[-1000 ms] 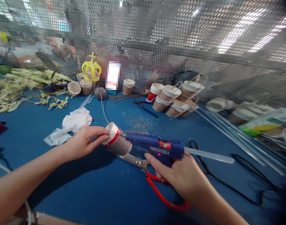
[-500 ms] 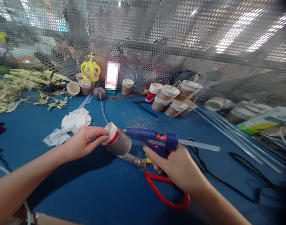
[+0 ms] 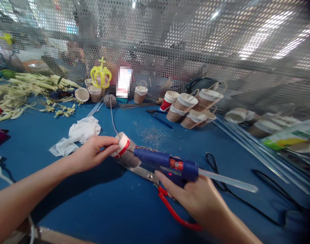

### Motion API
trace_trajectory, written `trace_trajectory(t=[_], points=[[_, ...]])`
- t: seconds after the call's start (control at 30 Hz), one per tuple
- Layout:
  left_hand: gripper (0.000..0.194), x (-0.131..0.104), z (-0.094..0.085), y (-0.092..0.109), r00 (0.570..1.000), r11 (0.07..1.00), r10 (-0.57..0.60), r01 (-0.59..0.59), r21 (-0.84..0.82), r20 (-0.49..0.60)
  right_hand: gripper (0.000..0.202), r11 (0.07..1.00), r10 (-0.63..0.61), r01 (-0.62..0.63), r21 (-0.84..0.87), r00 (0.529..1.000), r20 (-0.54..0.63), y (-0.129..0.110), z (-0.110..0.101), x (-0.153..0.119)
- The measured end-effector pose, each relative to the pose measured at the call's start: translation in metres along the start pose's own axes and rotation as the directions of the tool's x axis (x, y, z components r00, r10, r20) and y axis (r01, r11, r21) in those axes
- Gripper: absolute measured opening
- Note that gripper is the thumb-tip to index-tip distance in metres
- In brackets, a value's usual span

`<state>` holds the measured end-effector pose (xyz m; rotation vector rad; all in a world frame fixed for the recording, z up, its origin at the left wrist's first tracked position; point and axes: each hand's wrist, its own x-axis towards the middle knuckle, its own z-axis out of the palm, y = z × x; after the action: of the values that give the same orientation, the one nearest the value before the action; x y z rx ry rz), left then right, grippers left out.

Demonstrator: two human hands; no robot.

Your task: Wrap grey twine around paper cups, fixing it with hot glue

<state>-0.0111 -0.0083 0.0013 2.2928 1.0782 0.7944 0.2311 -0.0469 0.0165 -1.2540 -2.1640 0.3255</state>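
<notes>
My left hand (image 3: 100, 152) pinches the rim of a paper cup (image 3: 131, 158), which lies tilted with its mouth toward that hand. Grey-brown yarn wraps much of the cup, and a red and white band shows near the rim. A strand runs from the cup back to a ball of yarn (image 3: 110, 100). In my right hand (image 3: 193, 193) is a blue hot glue gun (image 3: 167, 162), its red light lit and a clear glue stick (image 3: 231, 181) out of its rear. The nozzle is at the cup's side. Beneath lie scissors (image 3: 175, 215) with red handles, partly hidden.
Crumpled white cloth (image 3: 85, 130) lies left of the cup. Several wrapped cups (image 3: 184, 108) are stacked at the back right, near pliers (image 3: 160, 118) and long glue sticks (image 3: 261, 152). Dried husks (image 3: 35, 86) cover the back left. A perforated metal screen (image 3: 155, 44) stands behind.
The glue gun's nozzle has moved slightly down along the cup's side, and its rear has swung lower and to the right. My left hand still holds the cup.
</notes>
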Motion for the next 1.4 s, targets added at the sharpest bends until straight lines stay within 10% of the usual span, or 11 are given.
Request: trace_trajectory(t=[1.4], points=[[0.027, 0.001, 0.001, 0.002, 1.0, 1.0, -0.013, 0.013, -0.012, -0.007, 0.012, 0.996, 0.083, -0.084, 0.005, 0.99, 0.116, -0.002, -0.004, -0.001]])
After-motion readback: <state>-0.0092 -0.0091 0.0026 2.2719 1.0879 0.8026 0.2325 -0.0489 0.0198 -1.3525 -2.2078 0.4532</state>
